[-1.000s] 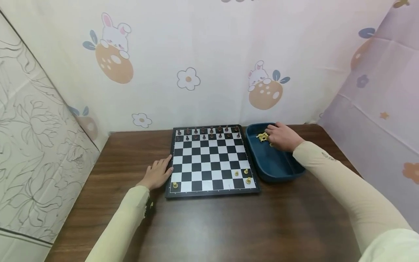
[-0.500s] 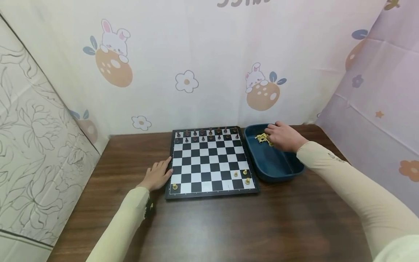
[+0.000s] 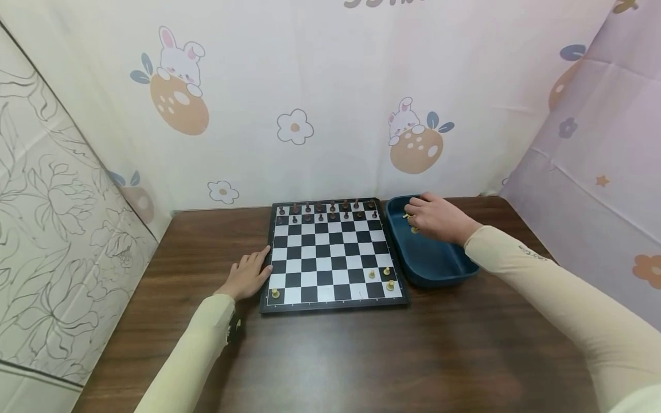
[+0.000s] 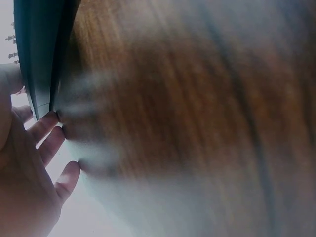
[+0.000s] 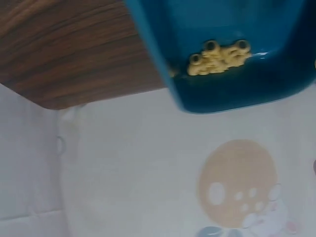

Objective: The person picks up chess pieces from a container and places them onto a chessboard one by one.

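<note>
My left hand [image 3: 245, 276] rests on the table with straight, spread fingers, against the left edge of a black-and-white chessboard [image 3: 331, 250]. In the left wrist view, its fingertips [image 4: 69, 175] touch the wood beside the board's dark side [image 4: 42, 49]. My right hand [image 3: 438, 218] reaches down into a blue tray [image 3: 434, 280] right of the board. Under it lie yellow chess pieces [image 5: 212, 61], heaped at one end of the tray in the right wrist view. The right fingertips are hidden, so whether they pinch a piece cannot be told.
Dark chess pieces [image 3: 333, 207] stand in two rows along the board's far side. Several yellow pieces stand near its front: a chess piece [image 3: 276, 293] at the left corner, others toward the right corner [image 3: 390, 285]. A patterned cloth [image 3: 310, 74] hangs behind the brown table [image 3: 330, 361].
My right hand has shifted slightly left inside the tray and now covers more of the yellow chess pieces. My left hand stays where it was. The head view has tilted a little.
</note>
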Available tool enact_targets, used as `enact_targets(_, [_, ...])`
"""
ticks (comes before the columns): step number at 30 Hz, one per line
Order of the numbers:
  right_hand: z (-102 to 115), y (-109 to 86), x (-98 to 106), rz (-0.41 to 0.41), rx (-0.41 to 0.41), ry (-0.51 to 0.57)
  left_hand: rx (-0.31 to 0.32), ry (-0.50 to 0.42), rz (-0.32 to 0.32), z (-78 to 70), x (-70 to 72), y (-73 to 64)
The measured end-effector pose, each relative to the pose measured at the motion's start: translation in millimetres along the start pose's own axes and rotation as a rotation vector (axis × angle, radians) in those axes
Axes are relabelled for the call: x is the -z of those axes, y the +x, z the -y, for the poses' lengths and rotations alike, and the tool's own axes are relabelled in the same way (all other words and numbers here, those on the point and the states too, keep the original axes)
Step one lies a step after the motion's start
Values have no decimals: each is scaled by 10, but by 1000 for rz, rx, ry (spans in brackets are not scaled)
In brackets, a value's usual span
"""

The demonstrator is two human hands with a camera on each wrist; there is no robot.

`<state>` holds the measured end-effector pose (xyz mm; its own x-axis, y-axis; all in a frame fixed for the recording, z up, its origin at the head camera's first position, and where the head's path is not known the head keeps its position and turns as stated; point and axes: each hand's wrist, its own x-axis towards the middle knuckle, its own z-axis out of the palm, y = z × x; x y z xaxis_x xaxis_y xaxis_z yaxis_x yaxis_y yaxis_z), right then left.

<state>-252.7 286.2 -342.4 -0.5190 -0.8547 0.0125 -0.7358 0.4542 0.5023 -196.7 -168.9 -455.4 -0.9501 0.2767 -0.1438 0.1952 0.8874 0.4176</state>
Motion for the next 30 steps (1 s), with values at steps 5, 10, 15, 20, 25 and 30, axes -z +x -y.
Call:
enact_targets(5, [158,105,127,-3,75,-49,7,4,9,10,-4,0])
enact_targets(10, [323,215,229,-29,121,-61,12,2,11,4,2,4])
enact_targets(15, [478,302,313,-50,174,-59,13,4,14,-7,4,16])
enact_targets(20, [610,352,355,-57,224,-42,20,3,14,-7,-1,28])
enact_targets(25, [718,374,352,-64,261,-9,23,6,19,-3,-7,39])
enact_targets(30, [808,395,324,-49,297,5,28,7,22,2,-12,36])
